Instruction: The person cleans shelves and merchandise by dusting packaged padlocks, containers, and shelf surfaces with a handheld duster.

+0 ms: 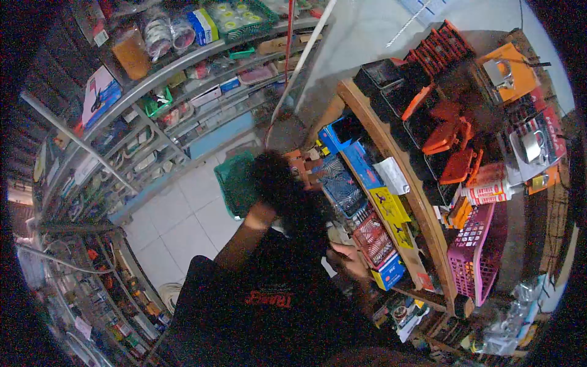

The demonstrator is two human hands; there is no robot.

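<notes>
Head, left hand: showing beside dark bundle, grip unclear
Right hand: showing near red tray, grip unclear

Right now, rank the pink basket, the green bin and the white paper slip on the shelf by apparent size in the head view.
1. Pink basket
2. Green bin, judged by its visible part; some is hidden
3. White paper slip

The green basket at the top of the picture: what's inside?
The green basket holds several clear packs with round yellowish centres. What lies beneath them is covered, and their contents are too blurred to name.
</notes>
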